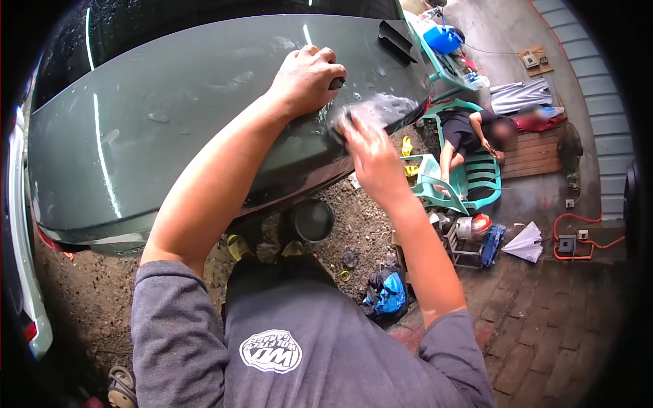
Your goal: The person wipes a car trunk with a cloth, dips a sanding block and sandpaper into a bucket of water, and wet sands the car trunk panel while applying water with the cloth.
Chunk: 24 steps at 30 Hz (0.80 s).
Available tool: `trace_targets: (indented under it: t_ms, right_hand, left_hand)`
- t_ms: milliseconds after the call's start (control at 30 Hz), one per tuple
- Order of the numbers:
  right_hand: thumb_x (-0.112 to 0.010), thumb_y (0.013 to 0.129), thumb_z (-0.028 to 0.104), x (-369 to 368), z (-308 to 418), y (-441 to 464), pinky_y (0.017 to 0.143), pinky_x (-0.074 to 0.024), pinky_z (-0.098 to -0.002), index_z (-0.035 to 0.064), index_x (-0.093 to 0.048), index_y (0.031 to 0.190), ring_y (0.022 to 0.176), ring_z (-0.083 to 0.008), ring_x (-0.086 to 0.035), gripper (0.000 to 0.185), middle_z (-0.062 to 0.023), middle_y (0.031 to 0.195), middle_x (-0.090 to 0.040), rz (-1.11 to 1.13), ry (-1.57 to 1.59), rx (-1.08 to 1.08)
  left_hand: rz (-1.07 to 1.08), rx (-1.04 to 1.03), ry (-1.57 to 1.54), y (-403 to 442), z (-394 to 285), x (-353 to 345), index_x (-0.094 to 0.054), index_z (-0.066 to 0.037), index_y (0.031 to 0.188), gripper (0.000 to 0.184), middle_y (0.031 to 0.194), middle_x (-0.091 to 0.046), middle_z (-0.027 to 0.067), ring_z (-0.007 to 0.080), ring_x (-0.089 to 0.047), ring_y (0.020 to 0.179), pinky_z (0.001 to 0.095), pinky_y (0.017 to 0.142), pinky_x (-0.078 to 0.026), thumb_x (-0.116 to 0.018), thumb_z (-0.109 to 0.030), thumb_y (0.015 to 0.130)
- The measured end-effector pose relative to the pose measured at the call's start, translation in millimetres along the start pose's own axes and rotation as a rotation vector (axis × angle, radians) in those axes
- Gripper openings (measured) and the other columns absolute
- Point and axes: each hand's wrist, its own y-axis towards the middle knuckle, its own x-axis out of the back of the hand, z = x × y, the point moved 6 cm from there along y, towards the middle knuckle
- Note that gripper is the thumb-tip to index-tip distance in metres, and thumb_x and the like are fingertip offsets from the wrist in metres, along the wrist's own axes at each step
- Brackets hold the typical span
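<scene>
The grey-green rear lid of a car (183, 95) is in front of me, its surface wet and smeared. My left hand (309, 78) is closed over the lid, with the end of a small dark object (337, 83) showing at its fingers; the object's kind cannot be made out. Close to the lid's right corner, my right hand (367, 153) is blurred by motion, its fingers down on the panel. A whitish, wet smeared patch (391, 107) lies beside those fingers. Anything under them is hidden. Farther up the lid rests a dark, folded sheet-like piece (396, 42).
A dark bucket (313, 221) stands on the gravel below the bumper. To the right, a person (466, 132) reclines across green plastic chairs (483, 180). A blue container (442, 39) sits on a green table. Bags, a white umbrella (525, 243) and an orange cord (561, 221) lie around.
</scene>
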Motion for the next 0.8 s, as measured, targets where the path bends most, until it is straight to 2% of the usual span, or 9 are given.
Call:
trace_targets:
  t_ms: [67, 200, 333, 467, 600, 667, 733, 767, 800]
  right_hand:
    - [-0.066, 0.095, 0.008, 9.5, 11.2, -21.9, 0.111, -0.0488, -0.0485, 0.0083, -0.060, 0.145, 0.128, -0.0407, -0.059, 0.051, -0.0217, 0.144, -0.061, 0.016, 0.036, 0.024]
    - [-0.067, 0.093, 0.010, -2.1, -16.4, 16.6, 0.109, -0.0503, -0.0475, 0.0121, -0.060, 0.146, 0.124, -0.0396, -0.061, 0.053, -0.0194, 0.142, -0.063, 0.014, -0.073, 0.032]
    - [-0.065, 0.094, 0.012, -1.7, 5.3, -16.7, 0.108, -0.0505, -0.0479, 0.0125, -0.060, 0.146, 0.129, -0.0386, -0.058, 0.052, -0.0189, 0.146, -0.060, 0.016, -0.111, -0.028]
    - [-0.066, 0.093, 0.011, -7.5, -14.0, 9.5, 0.110, -0.0488, -0.0490, 0.0121, -0.059, 0.147, 0.128, -0.0387, -0.058, 0.055, -0.0191, 0.146, -0.059, -0.022, -0.099, 0.028]
    - [-0.066, 0.094, 0.010, -3.7, 0.4, -7.9, 0.111, -0.0483, -0.0497, 0.0112, -0.062, 0.145, 0.128, -0.0399, -0.058, 0.051, -0.0203, 0.143, -0.060, -0.038, -0.073, 0.002]
    - [-0.066, 0.095, 0.009, 4.5, 9.6, -19.6, 0.108, -0.0498, -0.0504, 0.0102, -0.061, 0.144, 0.128, -0.0409, -0.058, 0.050, -0.0200, 0.143, -0.060, 0.027, -0.029, -0.016]
    - [-0.065, 0.095, 0.009, -1.0, -1.6, -2.1, 0.108, -0.0504, -0.0503, 0.0100, -0.061, 0.145, 0.130, -0.0410, -0.057, 0.049, -0.0198, 0.143, -0.060, -0.009, -0.038, 0.022]
    - [-0.064, 0.096, 0.010, -7.9, -11.8, 11.0, 0.109, -0.0494, -0.0497, 0.0094, -0.060, 0.144, 0.131, -0.0410, -0.056, 0.048, -0.0202, 0.143, -0.060, -0.007, -0.038, 0.004]
    - [-0.063, 0.097, 0.011, -7.8, -12.5, 21.5, 0.112, -0.0473, -0.0492, 0.0084, -0.061, 0.143, 0.132, -0.0413, -0.056, 0.045, -0.0210, 0.144, -0.060, 0.051, -0.039, -0.031]
  left_hand:
    - [0.002, -0.004, 0.000, -0.9, 0.0, 4.2, -0.079, -0.020, 0.112, 0.031, 0.124, -0.068, 0.0056, 0.0319, -0.060, 0.123, 0.0461, 0.105, -0.051, -0.077, -0.023, 0.081]
    - [-0.053, -0.031, 0.003, -3.5, -0.5, 1.8, -0.078, -0.021, 0.112, 0.032, 0.122, -0.067, 0.0059, 0.0311, -0.060, 0.122, 0.0460, 0.105, -0.051, -0.078, -0.023, 0.080]
    - [0.019, -0.005, 0.008, -4.0, -3.0, 5.5, -0.079, -0.021, 0.112, 0.031, 0.122, -0.067, 0.0067, 0.0313, -0.061, 0.122, 0.0456, 0.104, -0.052, -0.078, -0.024, 0.081]
    - [-0.003, -0.012, 0.022, -3.7, -1.6, 2.8, -0.079, -0.021, 0.112, 0.031, 0.122, -0.067, 0.0067, 0.0310, -0.061, 0.121, 0.0454, 0.103, -0.052, -0.078, -0.024, 0.081]
    - [0.011, -0.010, 0.006, -2.9, -1.1, 2.3, -0.079, -0.020, 0.111, 0.030, 0.121, -0.068, 0.0068, 0.0308, -0.061, 0.122, 0.0457, 0.103, -0.052, -0.078, -0.024, 0.081]
    - [0.001, 0.004, 0.020, -2.1, -0.3, 3.9, -0.079, -0.020, 0.110, 0.031, 0.120, -0.068, 0.0064, 0.0308, -0.061, 0.121, 0.0458, 0.103, -0.052, -0.078, -0.023, 0.080]
    - [0.035, 0.013, 0.009, -2.2, -3.2, 4.6, -0.079, -0.020, 0.111, 0.031, 0.121, -0.068, 0.0060, 0.0306, -0.061, 0.121, 0.0458, 0.102, -0.052, -0.078, -0.023, 0.080]
    - [-0.013, -0.004, 0.012, -3.0, -2.0, 2.0, -0.080, -0.021, 0.111, 0.032, 0.121, -0.068, 0.0056, 0.0301, -0.061, 0.121, 0.0460, 0.101, -0.052, -0.078, -0.023, 0.079]
    - [0.005, 0.000, 0.004, -3.7, -3.6, 0.9, -0.080, -0.021, 0.111, 0.031, 0.121, -0.068, 0.0056, 0.0300, -0.061, 0.121, 0.0459, 0.101, -0.052, -0.078, -0.023, 0.079]
